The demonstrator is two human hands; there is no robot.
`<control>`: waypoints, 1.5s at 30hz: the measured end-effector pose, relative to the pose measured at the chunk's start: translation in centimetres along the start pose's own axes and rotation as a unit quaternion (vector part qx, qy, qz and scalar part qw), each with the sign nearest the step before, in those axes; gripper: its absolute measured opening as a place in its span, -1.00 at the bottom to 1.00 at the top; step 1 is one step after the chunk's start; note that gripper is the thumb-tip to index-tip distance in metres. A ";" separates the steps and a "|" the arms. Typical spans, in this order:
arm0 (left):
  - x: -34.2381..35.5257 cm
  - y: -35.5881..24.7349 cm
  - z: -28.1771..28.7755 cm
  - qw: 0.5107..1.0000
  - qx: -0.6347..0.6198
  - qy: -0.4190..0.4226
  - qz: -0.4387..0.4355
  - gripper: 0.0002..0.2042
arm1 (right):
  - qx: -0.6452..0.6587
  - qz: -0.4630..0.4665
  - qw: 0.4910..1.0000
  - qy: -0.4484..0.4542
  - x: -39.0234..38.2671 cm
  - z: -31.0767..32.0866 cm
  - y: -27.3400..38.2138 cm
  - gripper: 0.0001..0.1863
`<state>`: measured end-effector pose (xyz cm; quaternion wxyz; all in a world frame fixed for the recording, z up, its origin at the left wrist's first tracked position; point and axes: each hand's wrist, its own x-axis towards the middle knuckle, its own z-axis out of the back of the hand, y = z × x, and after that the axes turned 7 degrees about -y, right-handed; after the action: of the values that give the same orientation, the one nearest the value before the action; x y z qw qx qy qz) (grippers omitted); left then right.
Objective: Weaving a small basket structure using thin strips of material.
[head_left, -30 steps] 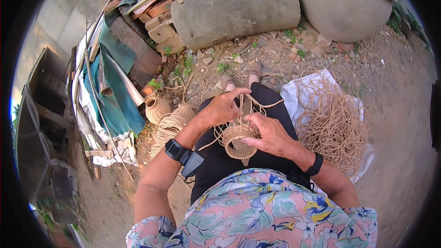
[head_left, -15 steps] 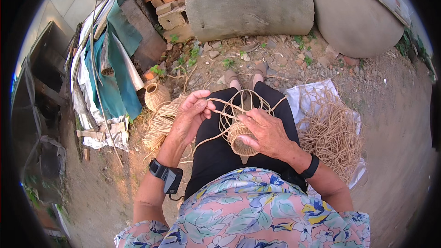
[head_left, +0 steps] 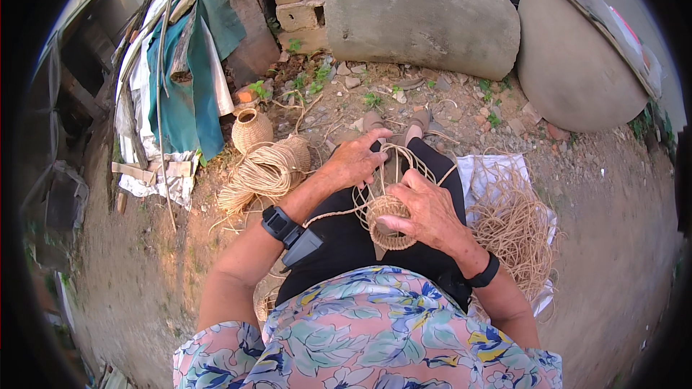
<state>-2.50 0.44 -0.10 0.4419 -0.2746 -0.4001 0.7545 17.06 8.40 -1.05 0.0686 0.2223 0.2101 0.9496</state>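
A small, half-woven basket of tan twisted cord (head_left: 390, 238) rests over my lap, its tight round end toward me and loose cord loops spreading at the far side. My right hand (head_left: 427, 210) is closed on the woven part, with the thumb at its round opening. My left hand (head_left: 357, 160) reaches over the loops at the far left, its fingers bent on the cord; the fingertips partly hide the strand. A length of cord (head_left: 328, 215) runs from beneath my left forearm to the basket's side.
A coiled cord bundle (head_left: 252, 176) and a finished woven pot (head_left: 252, 130) stand on the left. To the right, a tangled cord heap (head_left: 512, 227) lies on a white sheet (head_left: 472, 173). Beyond my feet are a concrete cylinder (head_left: 422, 25), bricks (head_left: 299, 16) and stony ground.
My left hand has moved right and away from me, over the loops; the strand it stretched out at the left no longer shows there. My right hand keeps holding the basket. The view has shifted.
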 end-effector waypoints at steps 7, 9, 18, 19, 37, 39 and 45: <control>-1.3 1.1 -0.8 0.980 -0.170 0.079 0.073 -0.37 | 0.023 -0.014 0.999 -0.029 -0.2 -0.8 0.0 -0.46; -2.6 0.9 -1.0 0.984 -0.158 0.004 0.085 -0.36 | 0.029 -0.020 0.998 -0.048 -0.2 -1.1 -0.2 -0.42; -6.0 7.3 1.6 0.795 -0.594 -0.004 0.124 -0.46 | -0.016 0.041 0.997 -0.068 -0.2 -1.9 -0.1 -0.35; -6.0 9.1 2.5 0.794 -0.593 -0.022 0.129 -0.46 | -0.021 0.057 0.995 -0.078 -0.2 -2.0 -0.2 -0.35; -9.4 23.3 9.7 0.824 0.317 -0.453 0.123 -0.49 | 0.155 -0.034 0.973 -0.165 2.5 0.6 -3.2 -0.79; -7.9 16.6 6.9 0.893 0.216 -0.394 0.034 -0.56 | 0.150 -0.001 0.978 -0.145 4.9 -0.7 -3.7 -0.82; -7.8 6.0 -0.1 0.993 0.010 -0.091 -0.076 -0.72 | 0.026 0.197 0.980 -0.031 6.8 -3.4 -4.8 -0.71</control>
<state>-1.53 -8.17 -4.71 0.4620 -0.1690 -0.4505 0.7450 9.62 13.01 -3.25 -0.1190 0.2902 0.1842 0.9315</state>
